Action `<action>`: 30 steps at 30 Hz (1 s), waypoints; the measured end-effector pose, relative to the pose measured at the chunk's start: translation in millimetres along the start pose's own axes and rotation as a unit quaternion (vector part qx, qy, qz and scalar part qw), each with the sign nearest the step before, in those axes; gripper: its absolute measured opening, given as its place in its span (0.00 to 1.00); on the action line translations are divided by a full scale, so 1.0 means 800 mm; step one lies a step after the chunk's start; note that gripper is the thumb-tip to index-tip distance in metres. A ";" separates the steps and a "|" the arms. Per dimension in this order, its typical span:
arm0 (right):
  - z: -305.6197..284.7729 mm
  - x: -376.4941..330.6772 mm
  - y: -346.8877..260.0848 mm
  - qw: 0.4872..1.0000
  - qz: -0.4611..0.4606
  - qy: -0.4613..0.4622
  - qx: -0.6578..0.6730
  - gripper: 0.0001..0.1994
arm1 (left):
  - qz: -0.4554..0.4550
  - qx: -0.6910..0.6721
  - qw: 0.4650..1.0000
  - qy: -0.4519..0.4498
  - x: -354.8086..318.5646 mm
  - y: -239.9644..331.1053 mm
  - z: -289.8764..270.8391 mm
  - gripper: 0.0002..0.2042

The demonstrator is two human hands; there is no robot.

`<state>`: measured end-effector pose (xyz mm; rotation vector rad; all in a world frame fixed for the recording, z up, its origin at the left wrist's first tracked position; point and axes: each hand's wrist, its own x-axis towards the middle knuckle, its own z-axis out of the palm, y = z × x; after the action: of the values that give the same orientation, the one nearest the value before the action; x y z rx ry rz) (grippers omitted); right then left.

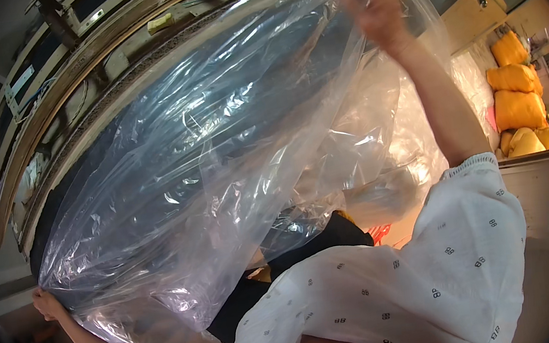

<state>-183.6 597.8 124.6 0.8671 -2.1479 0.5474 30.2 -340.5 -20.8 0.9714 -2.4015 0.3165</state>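
A large sheet of clear plastic film (215, 144) spreads across the middle, wrinkled and shiny, over a dark flat surface. At the far left my left hand (49, 304) is closed on the film's gathered edge, beside the dark surface's corner. My right arm reaches up and away, and my right hand (371, 6) is blurred by motion at the top right. Its fingers look curled on the film, whose folds run up to it. Loose film hangs below my right forearm and in front of my body.
Along the far side runs a curved-looking wooden rail (39, 119) with metal brackets and cables. A small yellow block (160, 24) lies behind it. Stuffed yellow-orange bundles (519, 108) are stacked on a shelf at the right. Something red (381, 233) shows near my body.
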 end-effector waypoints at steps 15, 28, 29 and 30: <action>0.073 -0.042 0.024 0.964 0.151 -0.078 -0.205 0.18 | -0.072 0.089 0.992 -0.045 -0.008 -0.049 -0.004 0.17; 0.117 -0.025 0.083 0.940 0.254 -0.219 0.067 0.08 | -0.140 -0.018 0.990 0.003 -0.005 -0.105 -0.040 0.19; 0.121 -0.023 0.080 0.952 0.228 -0.197 0.062 0.08 | -0.184 -0.039 0.982 0.017 -0.006 -0.121 -0.059 0.20; 0.120 -0.024 0.078 0.962 0.205 -0.176 0.050 0.08 | -0.183 -0.039 0.982 0.017 -0.010 -0.124 -0.074 0.20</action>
<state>-265.4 589.5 42.5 0.6029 -2.6715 0.7589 127.3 -383.3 25.7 1.3292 -2.1322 0.1024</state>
